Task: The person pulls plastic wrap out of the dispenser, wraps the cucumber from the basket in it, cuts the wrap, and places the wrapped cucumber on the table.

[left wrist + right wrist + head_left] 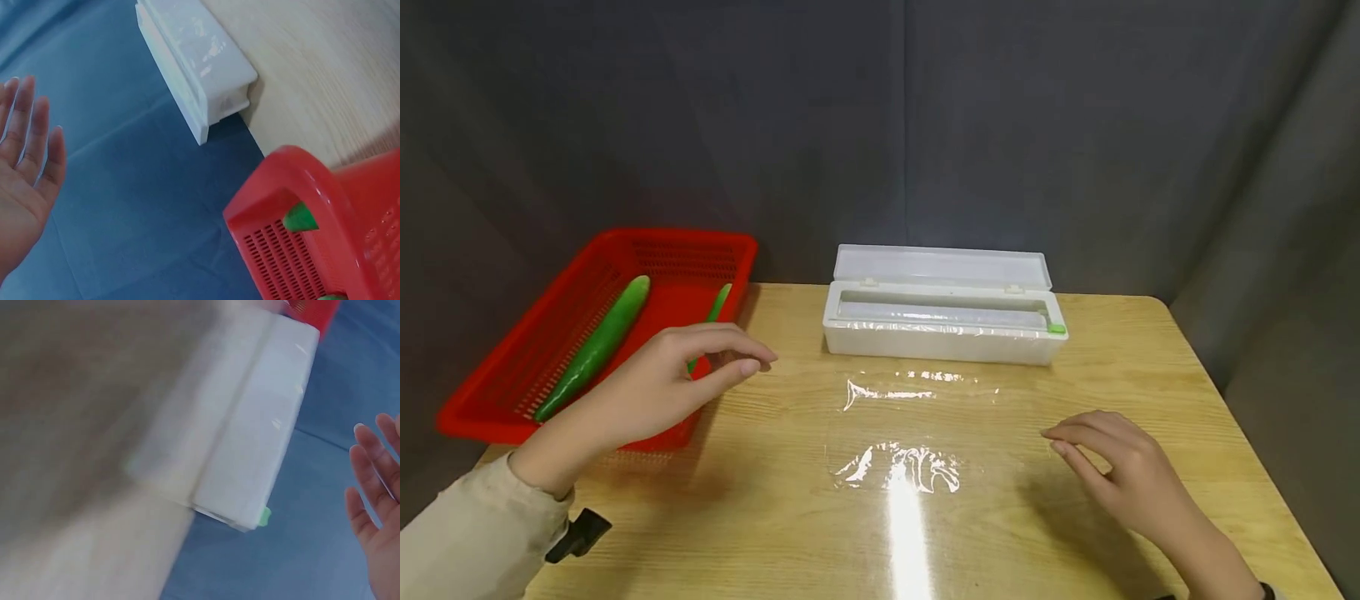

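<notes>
A clear sheet of cling film [936, 471] lies flat and shiny on the table in front of a white cling film box [936, 343], whose lid [940, 265] is tipped back in the head view. A pale roll [940, 314] lies inside the box. My left hand [681, 375] hovers by the right side of a red basket [601, 243], fingers relaxed and holding nothing. To the right of the film, my right hand [1120, 471] is held above the table with loosely bent, empty fingers. Both wrist views show extended fingers [36, 134].
A long green cucumber [598, 346] lies in the basket. Another green piece [720, 302] beside it is partly hidden by my left hand. A small green slider [1057, 329] sits at the box's right end. Dark curtain [880, 125] hangs behind the wooden table [1135, 358].
</notes>
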Action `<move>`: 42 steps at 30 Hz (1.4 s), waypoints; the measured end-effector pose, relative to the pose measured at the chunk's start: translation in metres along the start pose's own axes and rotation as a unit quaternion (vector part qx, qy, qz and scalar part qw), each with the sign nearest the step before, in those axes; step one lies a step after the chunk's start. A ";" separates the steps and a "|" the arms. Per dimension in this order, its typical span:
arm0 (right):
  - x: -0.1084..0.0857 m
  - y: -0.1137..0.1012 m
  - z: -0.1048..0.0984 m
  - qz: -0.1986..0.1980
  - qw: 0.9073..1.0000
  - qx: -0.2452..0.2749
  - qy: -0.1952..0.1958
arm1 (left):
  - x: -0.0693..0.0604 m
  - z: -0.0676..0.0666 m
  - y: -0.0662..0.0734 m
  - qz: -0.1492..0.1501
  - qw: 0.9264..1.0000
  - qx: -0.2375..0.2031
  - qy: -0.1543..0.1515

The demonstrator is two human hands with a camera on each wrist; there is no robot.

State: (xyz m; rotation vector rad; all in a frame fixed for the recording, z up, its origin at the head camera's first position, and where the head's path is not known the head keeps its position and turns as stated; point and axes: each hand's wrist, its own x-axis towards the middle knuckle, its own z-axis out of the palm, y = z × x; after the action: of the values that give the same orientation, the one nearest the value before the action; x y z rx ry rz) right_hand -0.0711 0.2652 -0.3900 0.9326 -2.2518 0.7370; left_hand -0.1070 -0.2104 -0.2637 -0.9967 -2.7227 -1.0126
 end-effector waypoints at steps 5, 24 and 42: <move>0.011 0.004 0.000 -0.005 0.999 0.016 0.049 | 0.000 -0.007 -0.006 -0.032 0.999 0.004 0.000; 0.035 0.010 -0.009 0.047 0.983 0.082 0.154 | 0.030 -0.048 -0.040 -0.138 0.990 -0.013 0.033; 0.024 0.029 -0.016 0.080 0.990 0.026 0.116 | 0.064 -0.062 -0.120 -0.222 0.973 -0.043 0.039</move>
State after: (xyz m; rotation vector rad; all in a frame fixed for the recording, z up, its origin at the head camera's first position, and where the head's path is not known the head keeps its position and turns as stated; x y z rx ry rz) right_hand -0.1022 0.2826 -0.3704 0.6562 -2.1258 0.9285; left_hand -0.2383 -0.2816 -0.2649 -0.3430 -2.9191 -1.2066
